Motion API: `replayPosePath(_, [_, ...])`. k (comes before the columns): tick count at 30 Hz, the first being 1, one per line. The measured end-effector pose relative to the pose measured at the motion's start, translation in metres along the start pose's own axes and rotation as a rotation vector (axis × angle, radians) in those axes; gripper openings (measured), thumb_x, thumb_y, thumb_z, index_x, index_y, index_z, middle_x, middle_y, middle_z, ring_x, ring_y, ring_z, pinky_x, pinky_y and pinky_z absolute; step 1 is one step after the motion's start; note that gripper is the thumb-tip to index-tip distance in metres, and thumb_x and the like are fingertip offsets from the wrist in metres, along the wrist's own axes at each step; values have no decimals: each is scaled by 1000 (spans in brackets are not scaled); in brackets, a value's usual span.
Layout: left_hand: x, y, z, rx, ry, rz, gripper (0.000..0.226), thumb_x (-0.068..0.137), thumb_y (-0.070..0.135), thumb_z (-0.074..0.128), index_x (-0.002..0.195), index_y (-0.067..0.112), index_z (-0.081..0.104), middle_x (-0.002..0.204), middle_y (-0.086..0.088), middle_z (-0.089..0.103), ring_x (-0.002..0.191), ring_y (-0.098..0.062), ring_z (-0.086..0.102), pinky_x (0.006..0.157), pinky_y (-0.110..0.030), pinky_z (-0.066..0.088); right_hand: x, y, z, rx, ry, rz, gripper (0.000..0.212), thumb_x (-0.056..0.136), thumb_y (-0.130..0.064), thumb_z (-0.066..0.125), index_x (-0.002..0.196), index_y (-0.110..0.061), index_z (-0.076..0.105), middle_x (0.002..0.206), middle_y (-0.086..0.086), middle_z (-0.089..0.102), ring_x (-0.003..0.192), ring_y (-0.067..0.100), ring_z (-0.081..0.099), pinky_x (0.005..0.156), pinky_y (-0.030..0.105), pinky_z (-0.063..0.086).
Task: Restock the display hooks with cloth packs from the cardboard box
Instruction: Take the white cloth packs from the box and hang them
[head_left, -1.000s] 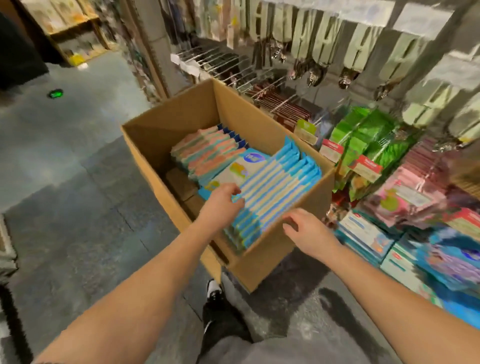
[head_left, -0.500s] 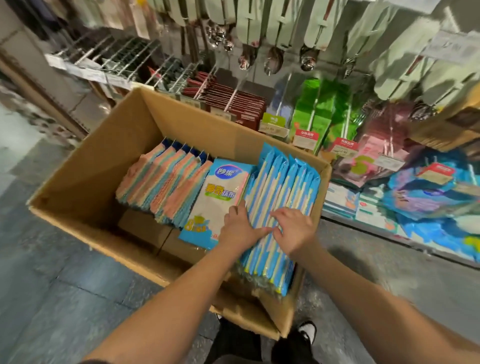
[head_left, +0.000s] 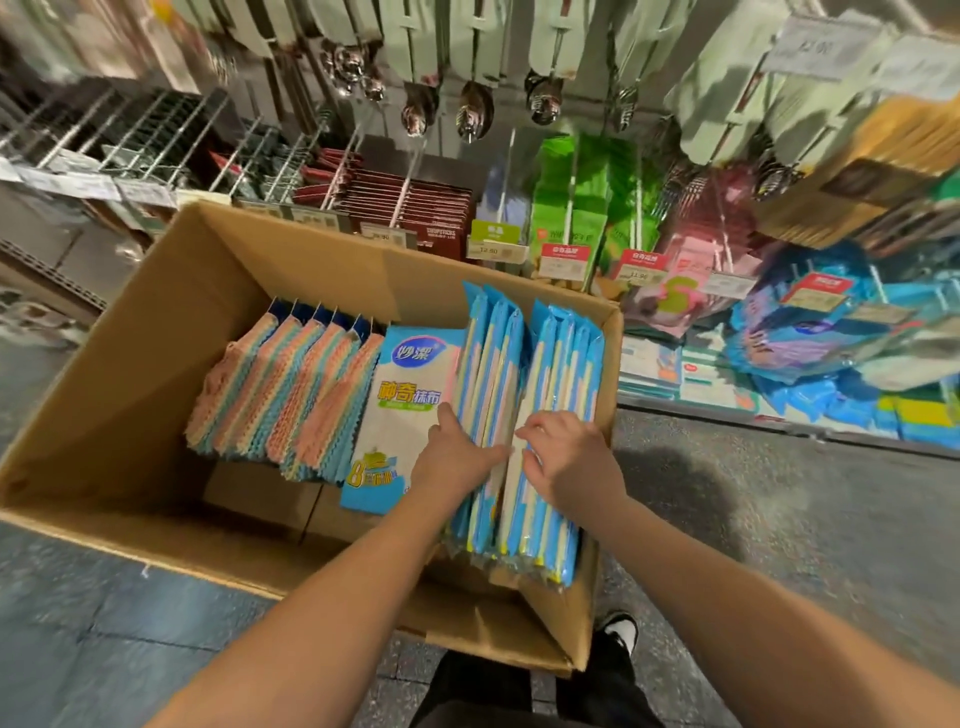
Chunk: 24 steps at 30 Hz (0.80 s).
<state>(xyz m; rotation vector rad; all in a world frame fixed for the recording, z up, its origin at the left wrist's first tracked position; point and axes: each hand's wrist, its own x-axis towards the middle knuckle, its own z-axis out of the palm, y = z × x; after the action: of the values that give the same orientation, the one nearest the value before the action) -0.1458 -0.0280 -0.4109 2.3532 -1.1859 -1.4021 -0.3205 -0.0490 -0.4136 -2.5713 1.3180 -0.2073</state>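
Standing on edge in a row along the right side of the open cardboard box (head_left: 156, 374), the blue cloth packs (head_left: 556, 415) show thin blue and pale yellow edges under clear wrap, with a gap opened in the middle of the row. The left hand (head_left: 457, 457) presses its straight fingers into that gap against the left group of packs, and the right hand (head_left: 566, 457) curls its fingers over the top edges of the right group. One pack (head_left: 405, 405) lies flat beside them, white and blue with printed lettering. Further left, a row of pink and blue striped cloths (head_left: 280, 395) leans in the box. The box sits on a grey stone floor (head_left: 753, 519) just before a shop display, where wire hooks (head_left: 130, 135) stand bare at the left and green packets (head_left: 582, 208), dark red packs (head_left: 410, 208) and price tags (head_left: 563, 257) hang.
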Motion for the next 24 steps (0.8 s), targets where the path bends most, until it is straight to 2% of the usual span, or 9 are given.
replayPosePath(3, [1,1,2,-10,50,27,74,87,39,69,141,9,29,124,-12,62,101,-31,62,75,-33,43,-3,-2,1,-45,14,27,24,83,-24,59,102,-20,73,106,-5,67,94,18,63,72,31,46])
replayPosePath(4, [2,0,1,-14,69,35,62,87,36,69,132,9,36,116,-11,65,91,-28,60,72,-33,43,-3,-3,0,-64,3,48,25,85,-26,57,103,-22,73,107,-6,67,96,18,63,74,31,46])
replayPosePath(6, [1,-2,-6,-14,97,43,48,85,34,69,117,11,40,105,-10,66,82,-26,57,68,-34,43,-3,-6,-3,-111,-83,92,28,91,-29,53,112,-24,71,114,-7,64,106,19,60,84,34,46])
replayPosePath(9, [-8,-9,-24,-57,115,48,45,85,34,72,111,12,43,101,-7,64,83,-27,59,67,-35,44,-1,-7,-9,-94,-217,106,37,100,-31,42,132,-23,59,133,-5,53,124,20,47,100,38,37])
replayPosePath(12, [-31,-11,-46,-153,137,67,44,84,33,75,114,17,47,105,-2,65,88,-24,63,69,-35,48,1,-8,-16,-48,-257,100,40,102,-30,39,139,-22,52,140,-4,48,131,20,40,105,39,32])
replayPosePath(15, [-69,-3,-72,-220,204,103,41,86,31,73,116,24,46,101,7,61,81,-10,60,66,-33,50,2,-8,-29,14,-396,109,43,104,-31,36,145,-21,46,149,-4,40,137,19,34,109,40,29])
replayPosePath(17, [-96,7,-85,-261,281,151,43,85,32,73,118,30,45,99,11,62,82,-9,62,68,-34,53,0,-6,-42,77,-455,106,44,105,-33,35,146,-21,44,152,-3,37,140,20,32,113,42,27])
replayPosePath(20, [-134,28,-98,-334,404,266,43,83,29,74,117,30,49,98,15,63,86,-7,64,66,-31,50,-9,4,-78,231,-369,143,40,105,-34,39,141,-20,49,148,-1,43,136,21,40,111,42,35])
replayPosePath(24, [-185,68,-86,-511,448,380,47,75,30,77,116,25,55,102,6,70,89,-13,69,73,-35,54,-32,37,-149,534,-97,235,36,103,-30,47,132,-11,58,132,5,55,120,19,53,97,25,37])
